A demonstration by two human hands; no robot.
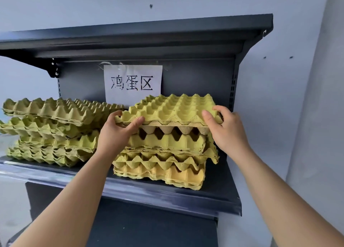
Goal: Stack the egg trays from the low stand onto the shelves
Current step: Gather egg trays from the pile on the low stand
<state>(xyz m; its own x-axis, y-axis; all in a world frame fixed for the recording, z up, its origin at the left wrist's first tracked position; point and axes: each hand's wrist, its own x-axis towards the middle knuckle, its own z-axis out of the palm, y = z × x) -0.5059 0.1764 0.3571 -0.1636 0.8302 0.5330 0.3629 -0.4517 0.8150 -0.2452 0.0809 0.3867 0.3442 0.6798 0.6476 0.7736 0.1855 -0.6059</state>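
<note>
At the frame's centre the top egg tray (173, 109) sits level on, or just above, the right-hand stack (163, 161) on the shelf (130, 189), its long side running left to right between the left hand (119, 133) and right hand (226, 127), whose fingers (220, 108) clamp its near corners, both equally close.
</note>
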